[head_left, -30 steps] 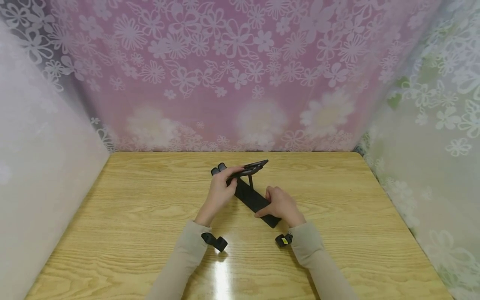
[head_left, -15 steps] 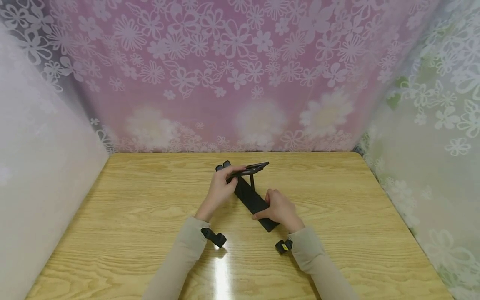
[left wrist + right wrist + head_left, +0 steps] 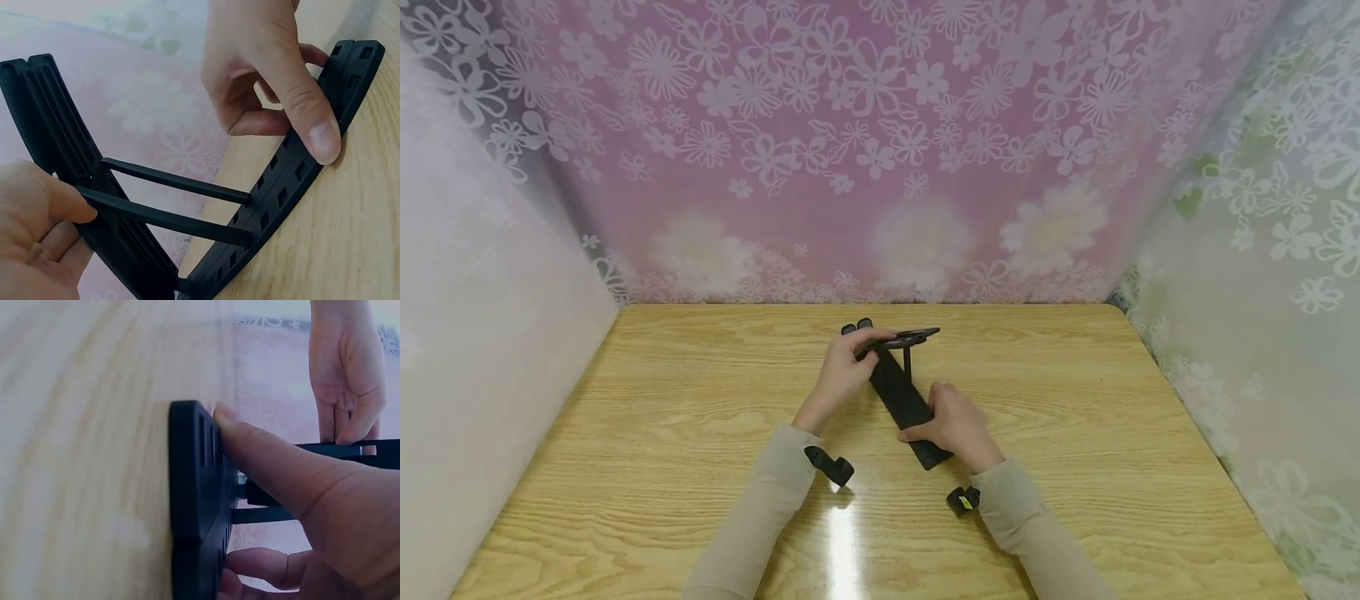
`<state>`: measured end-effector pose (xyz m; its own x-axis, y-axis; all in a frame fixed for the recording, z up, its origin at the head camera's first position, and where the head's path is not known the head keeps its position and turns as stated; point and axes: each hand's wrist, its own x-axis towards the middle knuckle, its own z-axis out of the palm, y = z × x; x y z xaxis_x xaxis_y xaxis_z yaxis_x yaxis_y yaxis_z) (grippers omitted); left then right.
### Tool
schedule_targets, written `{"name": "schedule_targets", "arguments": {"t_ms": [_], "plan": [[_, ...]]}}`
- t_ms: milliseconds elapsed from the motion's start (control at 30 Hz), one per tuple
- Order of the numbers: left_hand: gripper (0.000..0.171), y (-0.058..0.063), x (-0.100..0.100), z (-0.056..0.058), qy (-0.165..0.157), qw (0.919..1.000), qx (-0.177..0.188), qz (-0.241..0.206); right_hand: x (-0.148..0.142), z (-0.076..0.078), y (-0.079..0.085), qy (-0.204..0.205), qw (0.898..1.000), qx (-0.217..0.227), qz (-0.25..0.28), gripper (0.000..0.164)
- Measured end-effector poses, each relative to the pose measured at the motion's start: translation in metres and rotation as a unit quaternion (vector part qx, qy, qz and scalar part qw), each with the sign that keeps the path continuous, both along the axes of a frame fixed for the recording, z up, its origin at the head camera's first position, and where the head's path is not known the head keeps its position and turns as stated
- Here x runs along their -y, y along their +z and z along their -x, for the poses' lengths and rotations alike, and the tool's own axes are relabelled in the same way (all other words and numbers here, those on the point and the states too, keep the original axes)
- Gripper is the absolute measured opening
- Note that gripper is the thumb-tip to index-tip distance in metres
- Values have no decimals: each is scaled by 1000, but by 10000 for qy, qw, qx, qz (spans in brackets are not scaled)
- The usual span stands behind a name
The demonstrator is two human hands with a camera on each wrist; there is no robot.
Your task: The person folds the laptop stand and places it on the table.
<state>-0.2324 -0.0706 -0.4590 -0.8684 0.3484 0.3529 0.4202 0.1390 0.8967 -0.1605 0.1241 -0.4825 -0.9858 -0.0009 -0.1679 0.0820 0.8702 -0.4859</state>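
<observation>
A black folding laptop stand [image 3: 901, 398] rests on the table in the head view, its long base slanting from far left to near right. Its upper panel [image 3: 59, 119] is raised at an angle, with two thin struts [image 3: 169, 184] running down to the slotted base [image 3: 282, 195]. My left hand [image 3: 842, 367] grips the upper panel, thumb beneath and fingers on top. Lower down, my right hand [image 3: 957, 425] holds the near end of the base, its thumb [image 3: 262, 450] laid across the slotted face. Part of the base is covered by that hand.
The wooden table [image 3: 700, 433] has a pink floral curtain [image 3: 880, 167] behind it and pale sheets at both sides. A small black camera [image 3: 833, 468] sits on the left wrist, and another camera [image 3: 962, 500] on the right wrist.
The stand has turned slightly: its near end swings left and toward me, its far end to the right. My right hand moves a little left with it; both hands keep their hold.
</observation>
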Motion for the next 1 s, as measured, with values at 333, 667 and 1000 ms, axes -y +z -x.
{"name": "schedule_targets", "arguments": {"t_ms": [333, 667, 1000], "plan": [[48, -7, 0, 12, -351, 9992, 66, 155, 5, -4, -4, 86, 9995, -171, -239, 65], [45, -7, 0, 17, -567, 9981, 109, 212, 9, -2, -7, 67, 9994, -137, -302, 75], [45, -9, 3, 26, -649, 9974, 45, 317, 17, -4, -5, -69, 9992, -161, -358, 84]]}}
